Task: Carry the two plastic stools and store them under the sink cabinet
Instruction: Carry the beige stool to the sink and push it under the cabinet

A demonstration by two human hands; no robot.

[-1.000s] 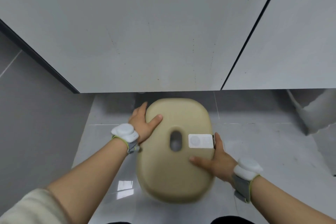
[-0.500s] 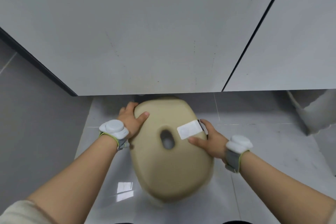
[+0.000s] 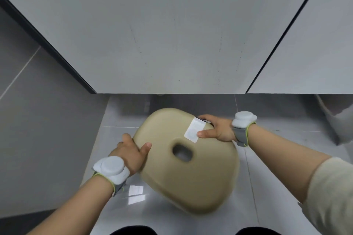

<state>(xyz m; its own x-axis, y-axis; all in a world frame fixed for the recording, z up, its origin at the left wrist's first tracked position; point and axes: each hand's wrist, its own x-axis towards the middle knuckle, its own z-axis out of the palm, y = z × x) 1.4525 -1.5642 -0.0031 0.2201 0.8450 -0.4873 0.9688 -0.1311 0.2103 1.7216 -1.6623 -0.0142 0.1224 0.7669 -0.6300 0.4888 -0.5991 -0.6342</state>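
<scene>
Gripping a beige plastic stool [image 3: 191, 168] by opposite edges, the left hand [image 3: 131, 153] and right hand [image 3: 217, 129] are curling their fingers around its rim, holding it over the grey floor [image 3: 118, 112] before the sink cabinet [image 3: 152, 34].

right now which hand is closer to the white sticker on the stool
Right. The right hand grips the stool at its far edge, thumb tip touching the white sticker. The left hand grips the opposite edge, well away from it.
</scene>
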